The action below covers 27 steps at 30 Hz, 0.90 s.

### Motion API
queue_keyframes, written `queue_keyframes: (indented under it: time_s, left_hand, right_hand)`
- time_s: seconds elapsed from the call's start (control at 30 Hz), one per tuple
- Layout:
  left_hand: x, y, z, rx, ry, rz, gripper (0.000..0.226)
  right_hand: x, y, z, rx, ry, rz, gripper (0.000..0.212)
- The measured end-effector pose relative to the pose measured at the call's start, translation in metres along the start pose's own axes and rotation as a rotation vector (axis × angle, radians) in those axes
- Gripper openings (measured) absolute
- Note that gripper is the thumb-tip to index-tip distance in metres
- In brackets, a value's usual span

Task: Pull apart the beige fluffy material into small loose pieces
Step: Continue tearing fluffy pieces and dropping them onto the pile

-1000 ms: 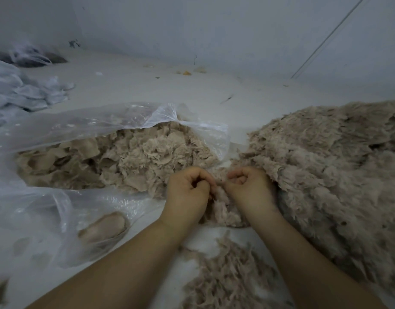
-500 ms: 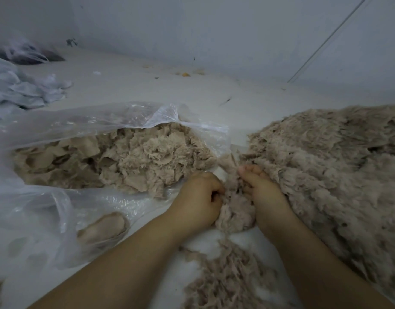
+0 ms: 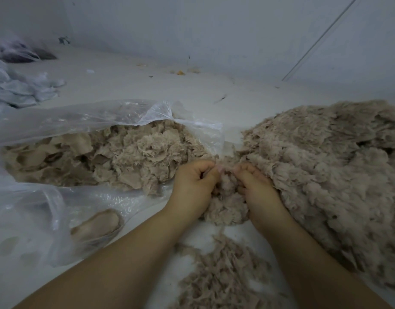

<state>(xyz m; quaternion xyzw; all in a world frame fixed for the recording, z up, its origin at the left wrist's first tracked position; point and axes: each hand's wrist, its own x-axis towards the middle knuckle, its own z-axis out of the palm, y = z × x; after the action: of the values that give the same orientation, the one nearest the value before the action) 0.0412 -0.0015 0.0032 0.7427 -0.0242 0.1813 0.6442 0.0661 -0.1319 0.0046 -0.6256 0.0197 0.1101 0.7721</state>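
We have a clump of beige fluffy material caught between our two hands, and that is where the work sits: it lies on the pale floor, its far end just between the fingertips and its bulk running back toward us between the wrists. So its long axis points roughly away from us, with the wider end nearest our body.

Our left hand has its grip curled round the left edge of the clump, thumb and forefinger pinching at the top. Our right hand grips the right edge the same way, fingers curled into the fibres. The two pinches lie close together, which we judge is deliberate: only a short span lies between them, so a small piece should come away.

Just right of the right grip, touching it, spreads the big pile of unworked material, from which the clump seems to trail. Left of the left grip lies a clear plastic bag, mouth open toward us, holding torn pieces; probably placed there so finished bits can go straight in. Nearer us than both grips, loose shreds litter the floor. Far beyond the left grip lies crumpled pale cloth.
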Motion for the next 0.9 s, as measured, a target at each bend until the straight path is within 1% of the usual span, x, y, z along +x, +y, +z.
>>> queue_keyframes:
  time_s: [0.07,0.17,0.23,0.33,0.37,0.4,0.5,0.57,0.6,0.67,0.73,0.8,0.87,0.9]
  left_hand:
    - [-0.001,0.000,-0.005,-0.081,0.033,-0.068,0.021]
    - [-0.001,0.002,-0.011,-0.203,0.105,-0.189,0.022]
    - [-0.001,0.003,-0.012,-0.267,0.149,-0.222,0.023]
    - [-0.001,0.006,-0.013,-0.314,0.143,-0.219,0.015]
    - [-0.001,0.007,-0.013,-0.345,0.136,-0.200,0.010]
    - [-0.001,0.009,-0.013,-0.370,0.126,-0.175,0.010]
    - [-0.001,0.010,-0.015,-0.386,0.077,-0.118,0.026]
    - [-0.001,0.010,-0.015,-0.346,0.061,-0.091,0.032]
    - [-0.002,0.010,-0.015,-0.296,0.074,-0.072,0.034]
    - [-0.002,0.009,-0.014,-0.185,0.133,-0.022,0.035]
    - [-0.002,0.009,-0.014,-0.134,0.208,0.024,0.033]
    - [-0.001,0.010,-0.016,-0.092,0.266,0.082,0.032]
    - [-0.001,0.010,-0.018,-0.019,0.288,0.165,0.032]
    - [-0.002,0.010,-0.018,0.032,0.283,0.209,0.034]
  right_hand:
    - [0.004,0.001,-0.001,-0.019,0.042,0.012,0.016]
    - [0.008,0.003,-0.001,-0.081,0.110,0.011,0.023]
    - [0.010,0.005,-0.002,-0.152,0.114,-0.020,0.022]
    - [0.011,0.009,-0.002,-0.234,0.097,-0.081,0.019]
    - [0.011,0.010,-0.003,-0.269,0.102,-0.111,0.017]
    - [0.011,0.009,-0.002,-0.308,0.104,-0.134,0.015]
    - [0.009,0.008,0.000,-0.299,0.078,-0.142,0.017]
    - [0.008,0.008,-0.001,-0.230,0.059,-0.113,0.011]
    - [0.007,0.008,-0.002,-0.196,0.052,-0.117,0.017]
    - [0.004,0.008,-0.003,-0.177,0.029,-0.177,0.040]
    - [0.001,0.007,-0.001,-0.221,-0.016,-0.258,0.049]
    - [0.001,0.008,0.001,-0.269,-0.024,-0.289,0.044]
    - [0.001,0.008,0.003,-0.302,-0.010,-0.297,0.037]
    - [0.002,0.008,0.003,-0.306,-0.019,-0.309,0.040]
